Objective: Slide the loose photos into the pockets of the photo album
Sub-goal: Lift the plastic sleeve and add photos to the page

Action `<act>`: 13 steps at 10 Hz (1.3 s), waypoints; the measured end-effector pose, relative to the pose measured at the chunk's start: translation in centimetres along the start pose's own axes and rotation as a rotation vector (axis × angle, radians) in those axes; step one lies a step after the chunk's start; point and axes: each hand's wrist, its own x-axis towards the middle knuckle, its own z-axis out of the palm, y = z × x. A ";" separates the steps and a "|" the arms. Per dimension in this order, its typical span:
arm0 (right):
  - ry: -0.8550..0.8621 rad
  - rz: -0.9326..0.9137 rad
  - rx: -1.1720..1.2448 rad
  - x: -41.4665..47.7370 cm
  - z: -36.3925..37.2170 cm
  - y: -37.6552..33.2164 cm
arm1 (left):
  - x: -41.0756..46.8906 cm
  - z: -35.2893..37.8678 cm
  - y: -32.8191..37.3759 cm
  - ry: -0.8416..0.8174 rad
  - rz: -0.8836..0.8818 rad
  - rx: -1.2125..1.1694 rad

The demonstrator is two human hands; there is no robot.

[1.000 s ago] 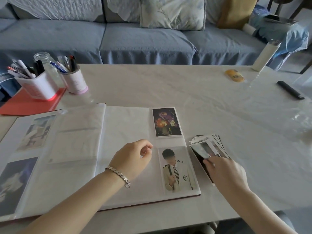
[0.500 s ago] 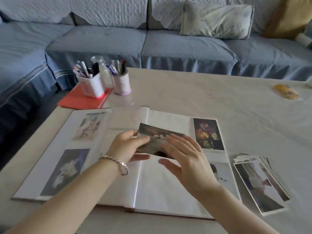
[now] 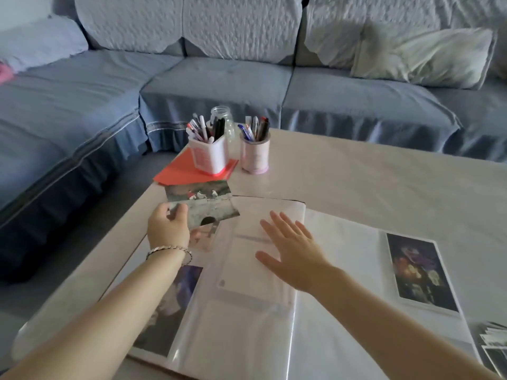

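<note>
The stack of loose printed photos [image 3: 493,344] is cut off by the lower right frame edge. We cannot tell whether our right hand [image 3: 290,253], flat, fingers spread and holding nothing, touches the open white photo album with clear pockets [image 3: 343,256] or hovers over it. Our left hand [image 3: 168,229] pinches the near left corner of a landscape photo of a stone arch [image 3: 203,204] above the album's far left corner on the pale counter [image 3: 384,182]; its long axis runs left to right, picture side up.
</note>
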 end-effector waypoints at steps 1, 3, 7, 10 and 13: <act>-0.006 0.025 -0.034 0.7 1.0 0.1 | 0.5 0.4 -0.2 0.038 0.116 0.113; 0.013 0.062 -0.049 1.0 1.4 0.2 | 1.9 1.0 -2.5 0.058 0.185 0.091; 0.015 0.067 -0.054 1.3 1.4 -0.1 | 3.2 1.2 -3.3 -0.152 -0.046 0.008; 0.030 0.055 -0.052 1.4 1.5 0.0 | 4.4 1.3 -3.1 -0.367 -0.135 0.056; 0.067 0.036 -0.021 1.4 1.5 0.1 | 6.0 0.6 -2.1 -0.644 -0.217 0.111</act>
